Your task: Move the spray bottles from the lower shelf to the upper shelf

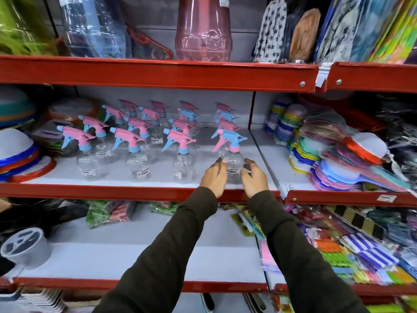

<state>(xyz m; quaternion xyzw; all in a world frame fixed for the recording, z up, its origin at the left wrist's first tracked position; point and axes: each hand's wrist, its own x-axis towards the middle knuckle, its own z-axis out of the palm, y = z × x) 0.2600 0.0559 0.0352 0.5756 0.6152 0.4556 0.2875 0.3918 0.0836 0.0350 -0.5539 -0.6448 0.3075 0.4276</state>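
2 hands point(214, 177) point(253, 178) flank upright spray bottle point(234, 164), fingers spread loosely beside it; nozzle points right, trigger left.

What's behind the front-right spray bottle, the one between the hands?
Behind the front-right spray bottle, three more spray heads line up toward the back; their clear bodies are mostly hidden.

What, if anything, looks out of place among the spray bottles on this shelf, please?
The front-right spray bottle, between the left hand and right hand, has a blue head with pink trigger; its front-row neighbours have pink heads.
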